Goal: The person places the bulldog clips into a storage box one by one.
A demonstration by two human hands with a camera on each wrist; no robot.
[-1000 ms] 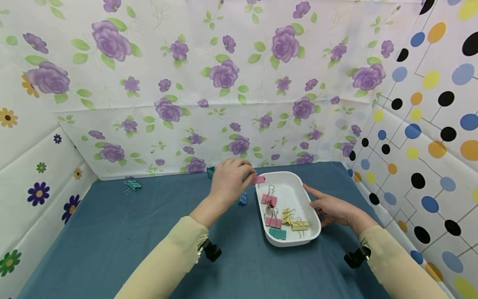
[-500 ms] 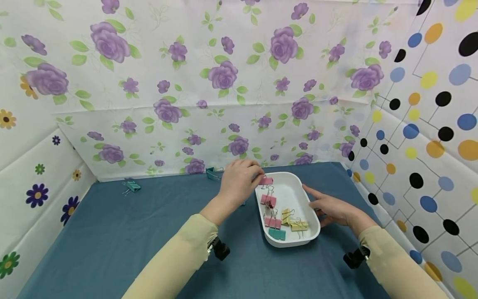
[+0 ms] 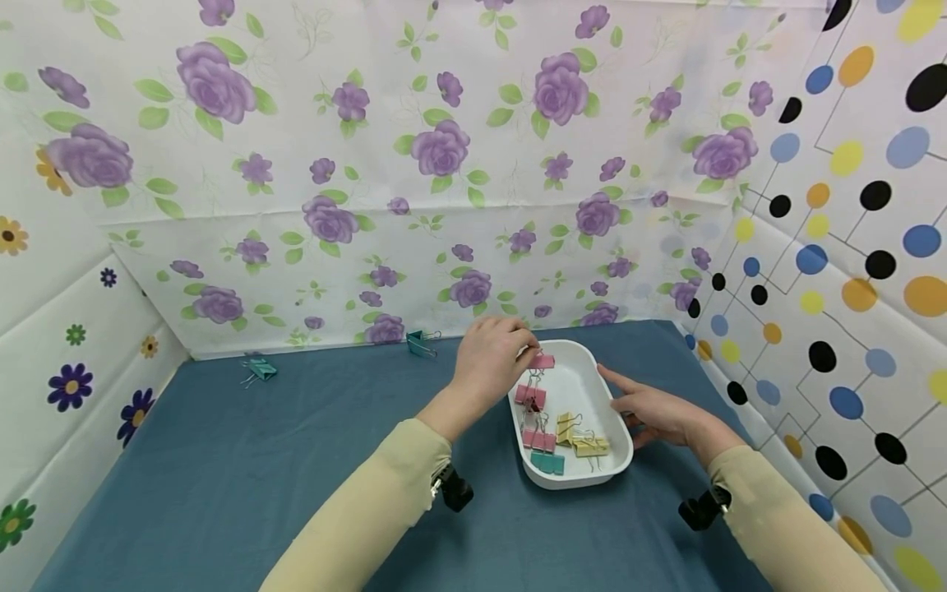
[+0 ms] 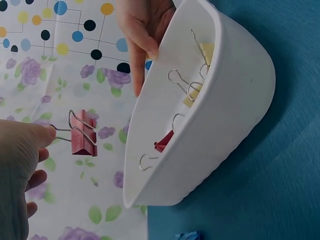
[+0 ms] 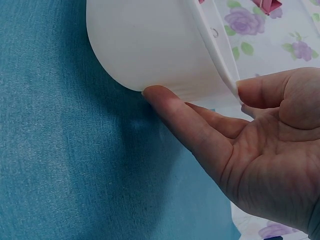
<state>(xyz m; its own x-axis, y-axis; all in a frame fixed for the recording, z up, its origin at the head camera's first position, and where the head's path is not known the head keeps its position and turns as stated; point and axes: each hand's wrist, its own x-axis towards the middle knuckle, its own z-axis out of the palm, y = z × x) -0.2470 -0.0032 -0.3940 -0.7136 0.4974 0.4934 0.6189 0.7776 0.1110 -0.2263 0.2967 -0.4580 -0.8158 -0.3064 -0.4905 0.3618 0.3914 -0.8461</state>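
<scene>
My left hand (image 3: pixel 491 358) pinches a pink binder clip (image 4: pixel 82 136) by its wire handles, thumb against fingers. In the head view the clip overlaps the far left corner of a white tray (image 3: pixel 577 370). Inside the tray lie other pink binder clips (image 3: pixel 538 441), two yellow binder clips (image 3: pixel 591 446) and a teal binder clip (image 3: pixel 547 464). My right hand (image 3: pixel 662 411) rests against the tray's right side. In the right wrist view its thumb touches the rim, while its fairly straight fingers (image 5: pixel 175 110) lie along the outer wall.
Two teal binder clips lie on the blue cloth: one teal clip (image 3: pixel 422 344) by the back wall, another teal clip (image 3: pixel 261 369) at the far left. A blue binder clip (image 4: pixel 188 236) shows at the left wrist view's lower edge. Patterned sheets wall the back and sides.
My left hand has moved right with the pink binder clip, from beside the tray's left rim to over its far left corner. The right hand and tray have stayed put.
</scene>
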